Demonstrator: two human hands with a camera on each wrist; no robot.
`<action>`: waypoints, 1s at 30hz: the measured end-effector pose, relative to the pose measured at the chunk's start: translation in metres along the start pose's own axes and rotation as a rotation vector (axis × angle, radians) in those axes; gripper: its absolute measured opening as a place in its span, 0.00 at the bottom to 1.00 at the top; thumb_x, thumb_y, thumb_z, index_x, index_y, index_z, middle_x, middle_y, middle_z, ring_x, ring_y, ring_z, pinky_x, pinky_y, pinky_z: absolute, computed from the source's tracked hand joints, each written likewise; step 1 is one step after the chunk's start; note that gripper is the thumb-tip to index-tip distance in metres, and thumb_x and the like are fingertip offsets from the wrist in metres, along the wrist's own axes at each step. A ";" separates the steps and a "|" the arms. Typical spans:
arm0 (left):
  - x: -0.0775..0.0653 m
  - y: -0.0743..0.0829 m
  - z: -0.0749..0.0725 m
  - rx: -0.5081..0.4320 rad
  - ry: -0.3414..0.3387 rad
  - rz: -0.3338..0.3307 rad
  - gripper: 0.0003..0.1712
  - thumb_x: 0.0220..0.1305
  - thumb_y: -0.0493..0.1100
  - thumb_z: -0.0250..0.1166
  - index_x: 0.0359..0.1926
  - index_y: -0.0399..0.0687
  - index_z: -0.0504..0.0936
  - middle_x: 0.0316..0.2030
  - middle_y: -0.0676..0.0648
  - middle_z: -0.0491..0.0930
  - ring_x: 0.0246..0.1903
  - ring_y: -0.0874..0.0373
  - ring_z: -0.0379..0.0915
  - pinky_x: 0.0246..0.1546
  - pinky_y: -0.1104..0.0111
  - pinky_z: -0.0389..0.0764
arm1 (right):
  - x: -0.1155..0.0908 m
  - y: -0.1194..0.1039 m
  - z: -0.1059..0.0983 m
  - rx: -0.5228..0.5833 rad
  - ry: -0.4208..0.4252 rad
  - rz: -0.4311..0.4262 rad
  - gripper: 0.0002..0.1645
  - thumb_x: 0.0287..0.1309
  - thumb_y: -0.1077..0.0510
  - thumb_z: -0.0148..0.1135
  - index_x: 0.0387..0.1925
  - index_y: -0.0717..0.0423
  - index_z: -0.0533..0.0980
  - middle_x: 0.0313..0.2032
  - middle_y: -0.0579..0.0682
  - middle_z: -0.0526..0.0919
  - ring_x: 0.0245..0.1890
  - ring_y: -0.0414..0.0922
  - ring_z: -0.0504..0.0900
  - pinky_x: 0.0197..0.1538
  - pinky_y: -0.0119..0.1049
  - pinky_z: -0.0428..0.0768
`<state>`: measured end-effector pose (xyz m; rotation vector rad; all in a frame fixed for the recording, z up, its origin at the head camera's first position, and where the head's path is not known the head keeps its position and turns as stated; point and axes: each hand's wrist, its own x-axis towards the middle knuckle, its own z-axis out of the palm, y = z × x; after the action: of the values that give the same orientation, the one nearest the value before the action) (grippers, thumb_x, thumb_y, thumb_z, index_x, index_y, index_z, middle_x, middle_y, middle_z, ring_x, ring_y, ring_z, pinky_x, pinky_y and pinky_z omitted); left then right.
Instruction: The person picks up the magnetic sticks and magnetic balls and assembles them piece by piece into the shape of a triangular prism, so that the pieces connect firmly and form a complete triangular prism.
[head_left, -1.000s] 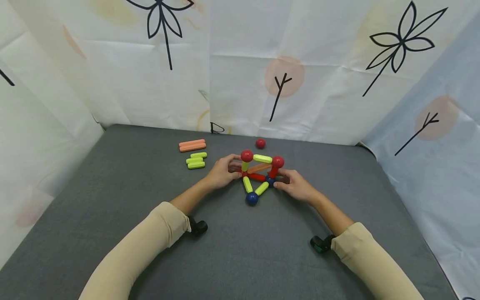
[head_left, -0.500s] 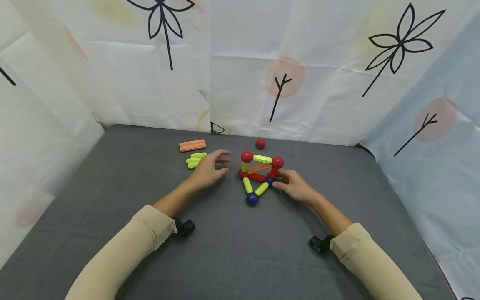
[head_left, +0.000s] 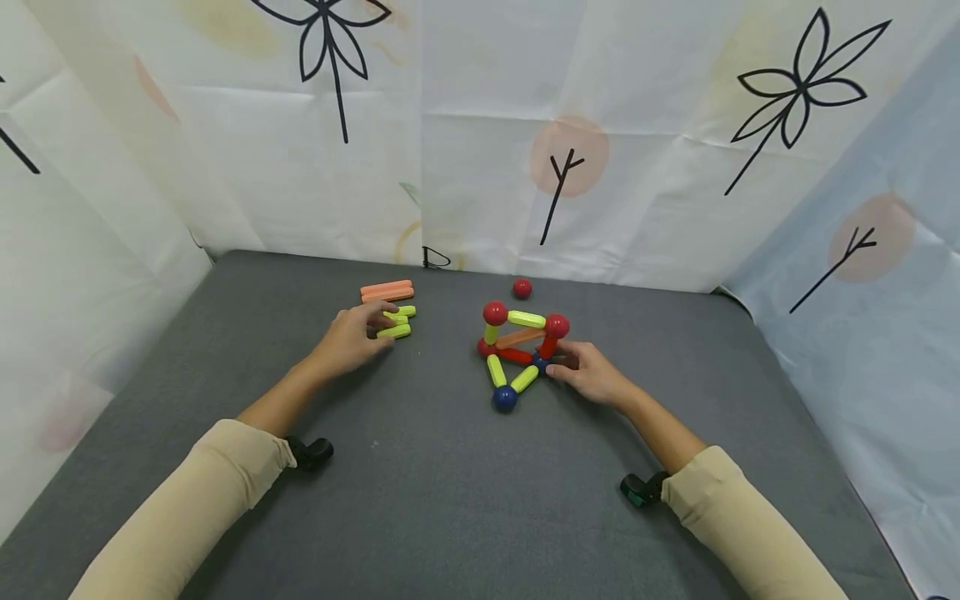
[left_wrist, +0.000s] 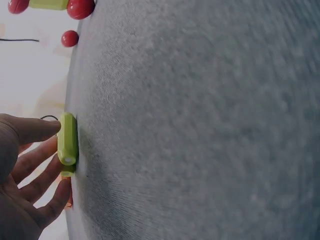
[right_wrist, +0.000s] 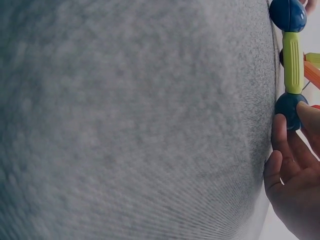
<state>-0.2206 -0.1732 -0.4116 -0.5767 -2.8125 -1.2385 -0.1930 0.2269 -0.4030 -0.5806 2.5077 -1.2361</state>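
My left hand [head_left: 348, 337] is at the short yellow-green sticks [head_left: 396, 331] on the left, fingers spread around them. In the left wrist view the thumb tip is right at the nearest yellow-green stick [left_wrist: 67, 142], with the other fingers behind it. Farther right stands a frame of sticks and balls, with red balls on top and a blue ball [head_left: 505, 397] at its front. My right hand [head_left: 592, 375] holds the blue ball [right_wrist: 288, 109] at the frame's right corner between thumb and fingers. A yellow-green stick [right_wrist: 293, 62] joins that ball to the front one.
Two orange sticks [head_left: 387, 290] lie just behind the yellow-green ones. A loose red ball [head_left: 522, 288] sits behind the frame near the back edge. A patterned cloth [head_left: 480, 183] hangs behind the grey table [head_left: 480, 517].
My left hand has let go of the frame's left side and moved left to the yellow-green sticks. My right hand has stayed on the blue ball, and the frame stands as before.
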 end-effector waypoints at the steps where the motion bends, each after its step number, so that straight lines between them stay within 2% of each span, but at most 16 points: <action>1: 0.000 0.000 0.000 0.012 -0.007 -0.002 0.28 0.61 0.31 0.69 0.62 0.36 0.74 0.48 0.36 0.83 0.50 0.42 0.80 0.51 0.48 0.77 | 0.000 0.000 0.000 0.006 0.000 0.000 0.27 0.70 0.64 0.57 0.67 0.69 0.67 0.62 0.64 0.75 0.59 0.59 0.77 0.58 0.53 0.76; 7: 0.000 0.004 0.004 0.086 -0.048 -0.004 0.28 0.61 0.30 0.67 0.62 0.36 0.74 0.47 0.34 0.83 0.47 0.42 0.81 0.47 0.49 0.80 | 0.000 0.000 0.000 0.007 0.000 0.011 0.28 0.70 0.62 0.57 0.67 0.69 0.66 0.61 0.64 0.75 0.58 0.58 0.78 0.58 0.53 0.76; 11: 0.003 0.010 0.011 0.065 -0.069 0.001 0.29 0.61 0.29 0.65 0.64 0.36 0.73 0.47 0.35 0.84 0.47 0.44 0.82 0.47 0.49 0.79 | 0.000 -0.001 0.000 0.006 -0.004 0.019 0.28 0.70 0.62 0.57 0.67 0.69 0.67 0.61 0.64 0.76 0.58 0.58 0.78 0.59 0.53 0.76; 14: 0.004 0.018 0.019 -0.031 -0.080 0.011 0.28 0.61 0.30 0.66 0.63 0.34 0.73 0.44 0.38 0.85 0.44 0.46 0.83 0.44 0.53 0.80 | 0.000 -0.001 0.000 0.005 -0.002 0.015 0.28 0.70 0.62 0.57 0.67 0.69 0.67 0.61 0.64 0.76 0.58 0.58 0.78 0.58 0.53 0.76; 18: 0.003 0.035 0.033 -0.227 -0.122 0.034 0.26 0.60 0.29 0.68 0.60 0.32 0.75 0.43 0.38 0.83 0.43 0.47 0.83 0.42 0.60 0.82 | 0.001 0.001 0.000 -0.004 0.004 0.006 0.27 0.70 0.63 0.57 0.66 0.69 0.68 0.59 0.64 0.77 0.56 0.57 0.79 0.56 0.51 0.78; 23: 0.003 0.063 0.056 -0.434 -0.203 0.064 0.22 0.59 0.28 0.69 0.55 0.31 0.78 0.48 0.37 0.81 0.47 0.48 0.82 0.48 0.64 0.82 | 0.000 0.001 0.000 0.001 0.005 -0.006 0.26 0.69 0.63 0.57 0.65 0.70 0.68 0.59 0.64 0.77 0.56 0.58 0.79 0.55 0.51 0.78; 26: 0.004 0.078 0.070 -0.512 -0.237 0.097 0.20 0.59 0.27 0.69 0.53 0.31 0.79 0.49 0.38 0.80 0.48 0.49 0.82 0.48 0.64 0.82 | 0.000 0.002 0.001 0.000 0.004 -0.007 0.26 0.69 0.63 0.57 0.65 0.70 0.68 0.60 0.64 0.77 0.56 0.58 0.79 0.56 0.51 0.78; 30: 0.007 0.093 0.086 -0.528 -0.275 0.141 0.19 0.59 0.27 0.68 0.52 0.33 0.79 0.49 0.39 0.80 0.48 0.51 0.82 0.49 0.65 0.82 | 0.001 0.002 0.001 0.001 0.008 -0.016 0.26 0.70 0.63 0.57 0.65 0.69 0.69 0.59 0.64 0.78 0.56 0.57 0.79 0.55 0.52 0.78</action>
<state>-0.1841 -0.0524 -0.4034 -1.0125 -2.5589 -2.0178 -0.1940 0.2272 -0.4056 -0.5978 2.5140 -1.2479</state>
